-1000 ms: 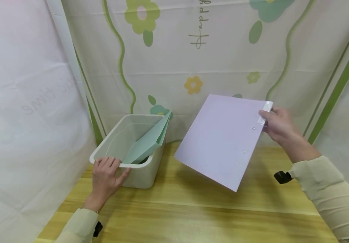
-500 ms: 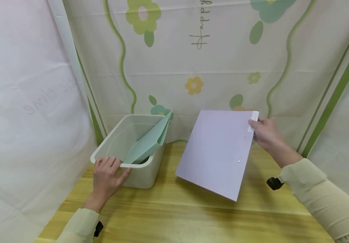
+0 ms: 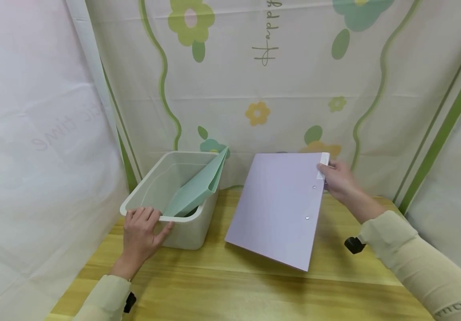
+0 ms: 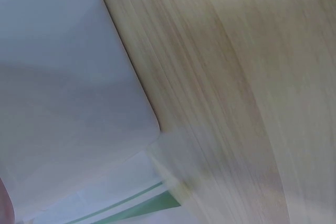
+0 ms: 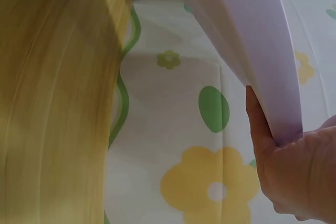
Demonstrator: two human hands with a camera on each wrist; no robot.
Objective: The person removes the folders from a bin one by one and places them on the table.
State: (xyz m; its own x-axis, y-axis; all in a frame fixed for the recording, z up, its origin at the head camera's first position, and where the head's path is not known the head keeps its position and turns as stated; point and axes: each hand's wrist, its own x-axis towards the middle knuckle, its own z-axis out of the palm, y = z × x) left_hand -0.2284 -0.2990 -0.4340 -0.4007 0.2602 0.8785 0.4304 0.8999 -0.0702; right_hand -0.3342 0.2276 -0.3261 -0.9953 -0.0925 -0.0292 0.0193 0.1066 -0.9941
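Note:
In the head view, my right hand [image 3: 339, 180] pinches a lilac file folder [image 3: 276, 205] by its upper right corner, thumb over the white label on the spine. The folder hangs tilted above the table, its lower edge slanting down to the right. From the right wrist view, the folder [image 5: 257, 35] shows edge-on, gripped between the thumb and fingers. On the left, my left hand [image 3: 140, 236] holds the front rim of a white plastic bin [image 3: 186, 236], fingers hooked over it and thumb along the outside. A mint-green folder [image 3: 192, 189] leans inside the bin, one corner sticking out above the rim.
A wooden table [image 3: 254, 296] lies under everything. Behind it hangs a white curtain [image 3: 222, 80] printed with flowers, close to the bin's far end. More white cloth [image 3: 34, 178] closes off the left side, and another sheet [image 3: 451, 178] the right.
My right hand has moved left and down, bringing the lilac folder lower and nearer the bin. The left hand stays on the bin's rim, and the mint-green folder has not moved.

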